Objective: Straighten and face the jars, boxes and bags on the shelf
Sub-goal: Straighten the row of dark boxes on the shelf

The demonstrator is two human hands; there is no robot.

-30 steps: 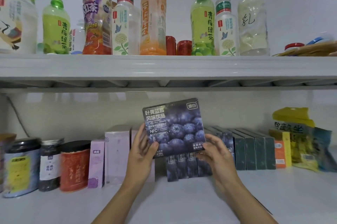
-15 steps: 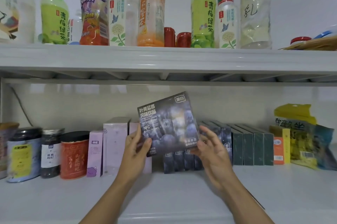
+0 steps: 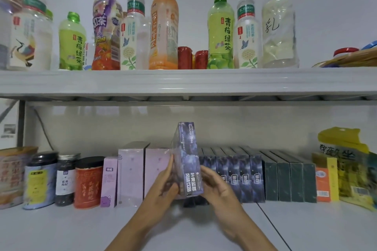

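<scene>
1. Blueberry drink box [image 3: 188, 161], dark blue, stands on end at the centre of the frame, narrow spine turned to the camera; the spine reads "叶黄蓝莓 风味饮品" running sideways, with small English print near its top that is too blurred to read fully.
2. Left hand [image 3: 163, 186] grips the box's left face with curled fingers; right hand [image 3: 219, 188] holds its lower right side, fingers bent round the edge.
3. Right of centre, a row of matching dark blue boxes [image 3: 238, 177] stands spine-out on the lower shelf [image 3: 61, 228], each with a small white logo square. The held box sits just in front of the row's left end.
4. Further right stand dark green boxes [image 3: 289, 181], an orange box [image 3: 322, 186] and a yellow bag [image 3: 346, 161] with large dark characters.
5. Left of centre are pale purple boxes [image 3: 132, 175], a red canister [image 3: 88, 183] and two dark-lidded jars.
6. Across the top, the upper shelf [image 3: 183, 82] carries bottles; two green bottles [image 3: 220, 32] read "青梅绿茶".
7. Both shelves and the wall are white.
</scene>
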